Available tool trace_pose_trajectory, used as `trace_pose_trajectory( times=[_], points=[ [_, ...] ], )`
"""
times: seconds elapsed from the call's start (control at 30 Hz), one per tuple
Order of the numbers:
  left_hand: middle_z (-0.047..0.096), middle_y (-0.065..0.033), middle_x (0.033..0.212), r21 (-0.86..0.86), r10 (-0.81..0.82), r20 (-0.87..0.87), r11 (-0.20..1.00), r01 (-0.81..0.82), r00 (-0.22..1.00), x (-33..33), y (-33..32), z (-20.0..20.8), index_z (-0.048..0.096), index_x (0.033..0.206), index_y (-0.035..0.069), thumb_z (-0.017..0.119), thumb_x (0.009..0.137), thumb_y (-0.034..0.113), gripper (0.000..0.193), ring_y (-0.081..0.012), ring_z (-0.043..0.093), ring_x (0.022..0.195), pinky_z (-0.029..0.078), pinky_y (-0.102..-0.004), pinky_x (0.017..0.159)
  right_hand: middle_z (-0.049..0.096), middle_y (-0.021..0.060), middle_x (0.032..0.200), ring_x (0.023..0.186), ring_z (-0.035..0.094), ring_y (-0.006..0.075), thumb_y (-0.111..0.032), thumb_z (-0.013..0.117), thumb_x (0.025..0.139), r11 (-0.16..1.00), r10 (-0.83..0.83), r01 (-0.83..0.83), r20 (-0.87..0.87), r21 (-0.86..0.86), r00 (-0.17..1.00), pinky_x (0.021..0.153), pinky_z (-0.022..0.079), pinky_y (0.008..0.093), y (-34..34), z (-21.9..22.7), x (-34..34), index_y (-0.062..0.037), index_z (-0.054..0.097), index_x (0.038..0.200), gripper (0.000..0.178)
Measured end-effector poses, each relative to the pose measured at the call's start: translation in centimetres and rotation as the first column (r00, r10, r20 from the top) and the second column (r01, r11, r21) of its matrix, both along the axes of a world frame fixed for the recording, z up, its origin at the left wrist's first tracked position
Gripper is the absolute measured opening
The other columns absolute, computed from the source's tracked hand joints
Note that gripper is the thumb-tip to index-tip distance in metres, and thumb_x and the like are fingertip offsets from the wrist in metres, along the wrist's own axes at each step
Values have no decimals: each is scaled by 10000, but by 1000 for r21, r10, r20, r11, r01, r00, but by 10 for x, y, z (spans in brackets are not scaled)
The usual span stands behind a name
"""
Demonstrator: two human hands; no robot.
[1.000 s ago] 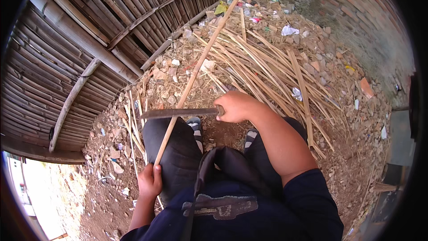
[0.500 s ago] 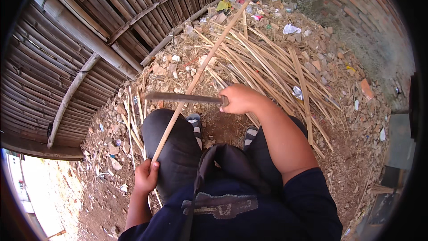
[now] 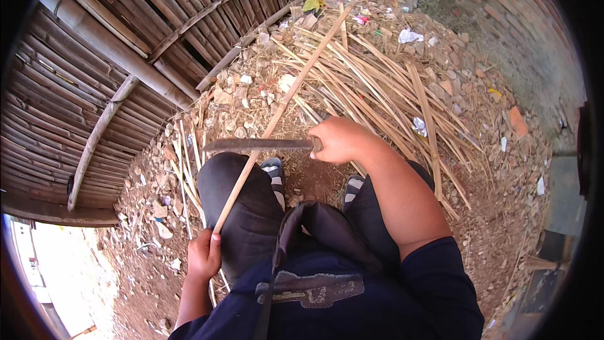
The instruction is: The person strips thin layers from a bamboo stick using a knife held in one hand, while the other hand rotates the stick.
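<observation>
My left hand is closed around the lower end of a long bamboo strip, beside my left knee. The strip slants up and away to the right, its far end over the heap of strips. My right hand grips the short handle of a machete. Its dark blade points left and lies across the strip, just beyond my left knee. The blade appears to touch the strip.
A heap of split bamboo strips lies on rubble-strewn ground ahead. More thin strips are left of my left knee. A bamboo slat wall rises at the left, a brick wall at the far right. Litter and broken bricks are scattered about.
The machete blade has moved slightly nearer to me along the bamboo strip. The strip's far end has dipped a little, and my left hand keeps hold of its near end.
</observation>
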State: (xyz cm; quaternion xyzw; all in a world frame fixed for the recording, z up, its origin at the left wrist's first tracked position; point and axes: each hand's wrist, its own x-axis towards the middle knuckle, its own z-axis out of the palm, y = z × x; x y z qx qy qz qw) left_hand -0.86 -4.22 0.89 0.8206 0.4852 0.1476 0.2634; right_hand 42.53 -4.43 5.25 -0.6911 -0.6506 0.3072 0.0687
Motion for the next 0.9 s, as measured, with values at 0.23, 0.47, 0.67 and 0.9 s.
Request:
trace_pose_trajectory(
  times=[0.23,0.47,0.67,0.9],
  points=[
    [551,-223,606,-7,9,-81,1000,-9,997,12,9,2,532,727,10,560,1061,327,461,-423,569,553,421,-465,530,729,176,958,970,701,382,-280,772,835,995,-78,77,24,59,997,827,554,497,-11,6,9,-84,726,1011,268],
    [529,-207,570,-40,32,-28,999,-33,999,9,12,-6,525,697,9,594,1048,311,468,-373,530,498,410,-446,511,738,179,1004,995,699,390,-322,787,830,986,153,-152,-11,64,988,868,550,491,-3,-14,7,-88,730,1054,329],
    [522,-199,554,-9,42,-52,999,-43,998,12,12,-5,517,686,12,600,1043,313,474,-352,521,480,404,-443,499,729,193,1023,991,698,381,-298,775,838,968,-203,199,12,154,979,862,550,475,6,-13,28,-78,729,1087,335],
    [502,-190,540,-22,26,-23,999,-27,999,6,13,-9,507,680,13,589,1048,316,484,-344,498,467,399,-443,496,712,196,853,877,705,393,-329,785,837,965,219,-221,27,141,975,774,542,489,-7,-7,-21,-90,718,1016,305]
  ],
)
